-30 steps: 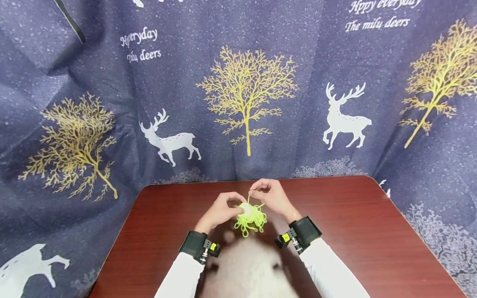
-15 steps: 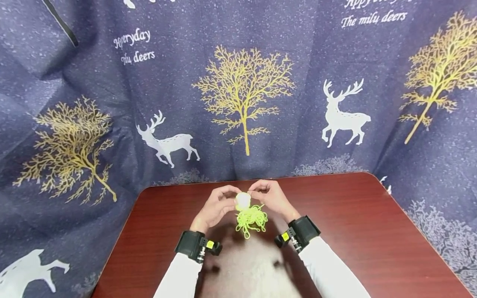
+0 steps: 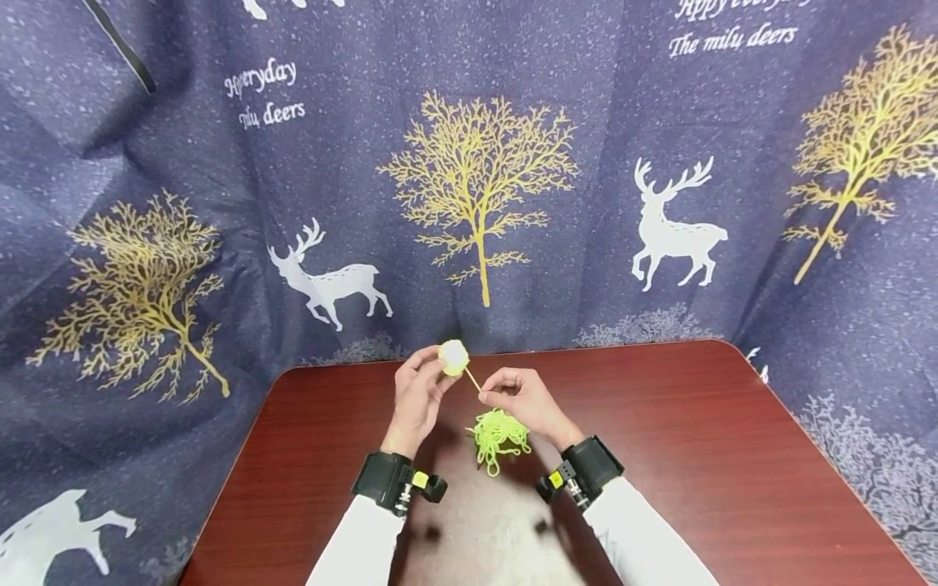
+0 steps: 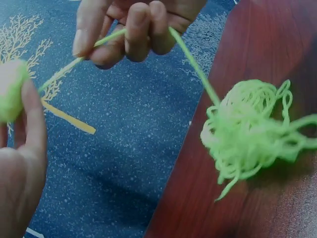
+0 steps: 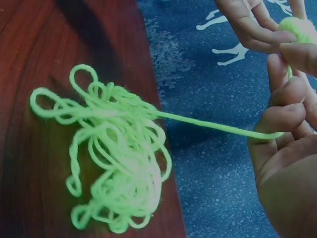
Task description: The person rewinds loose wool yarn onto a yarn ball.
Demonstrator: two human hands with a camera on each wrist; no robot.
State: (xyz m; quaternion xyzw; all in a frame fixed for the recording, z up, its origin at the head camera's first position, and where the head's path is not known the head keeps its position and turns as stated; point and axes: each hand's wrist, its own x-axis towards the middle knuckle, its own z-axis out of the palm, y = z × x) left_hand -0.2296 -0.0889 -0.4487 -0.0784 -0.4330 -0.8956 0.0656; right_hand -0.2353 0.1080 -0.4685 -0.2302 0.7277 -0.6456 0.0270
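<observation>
Pinching the ball point(image 3: 453, 357) between the thumb and fingertips of your left hand point(image 3: 416, 399), you had it raised off the table point(image 3: 718, 456), close to the far edge as the head view showed it. That fingertip hold left much of the ball's surface bare, probably so that your palm did not cover the place where the strand point(image 4: 193, 64) met it.

From the ball the strand ran straight across to your right hand point(image 3: 531, 403), whose thumb and forefinger pinched it. The left wrist view showed it passing on behind your other, curled fingers and out at their far side; that second hold likely added drag, so the short stretch to the ball looked taut.

Past that hand the strand slanted down to the pile point(image 3: 493, 427), a loose tangle of loops on the table, nearer to you than the ball. Lying there, it could feed your right hand from just beside it. Whether any loops were knotted, you could not tell.

Farther out, black bands point(image 3: 383, 480) on your wrists held small cameras point(image 3: 434, 488) on the inner side, presumably to face the work. White sleeves point(image 3: 357, 541) ended at the bands. Behind the table hung a blue cloth point(image 3: 528, 49).
</observation>
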